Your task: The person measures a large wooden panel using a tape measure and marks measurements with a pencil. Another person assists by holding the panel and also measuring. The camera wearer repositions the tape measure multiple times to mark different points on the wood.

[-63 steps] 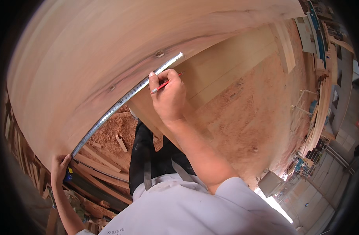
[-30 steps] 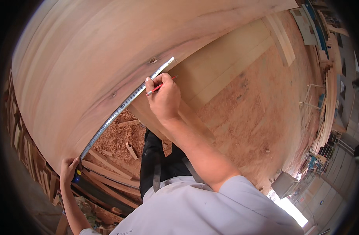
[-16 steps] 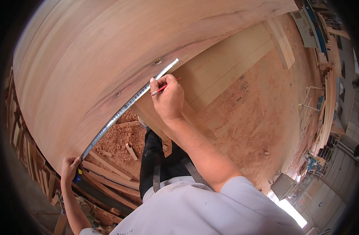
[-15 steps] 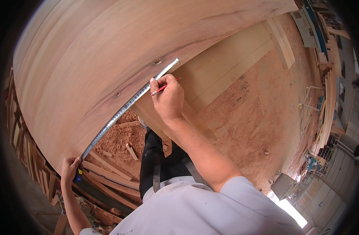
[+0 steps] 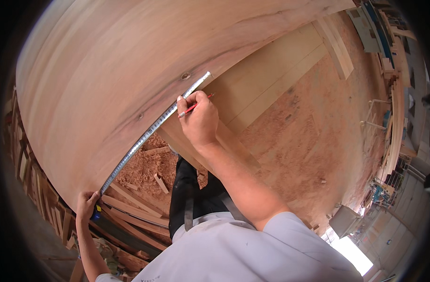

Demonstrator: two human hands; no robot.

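Observation:
A large pale wooden panel (image 5: 107, 70) with dark grain streaks and knots fills the upper left. Along its near edge stretches the silver blade of a tape measure (image 5: 130, 153). My left hand (image 5: 86, 205) grips the tape at the panel's left end, where part of a blue and yellow case shows under the fingers. Closer to the blade's free end, my right hand (image 5: 201, 123) holds a red pencil (image 5: 189, 111) across its curled fingers. Its thumb and fingertips rest at the blade by the panel edge. The pencil lies sideways, partly hidden by the fingers.
Below the panel lies a flat board (image 5: 271, 75) with a thin line along it, and a wooden beam (image 5: 336, 49) crosses its far end. Wood shavings (image 5: 144, 171) and offcuts cover the floor by my legs. Long timber strips (image 5: 135, 218) lie at lower left; stacked planks (image 5: 393, 127) stand right.
The whole view has shifted slightly. Both hands, the pencil and the tape measure keep their places against the panel.

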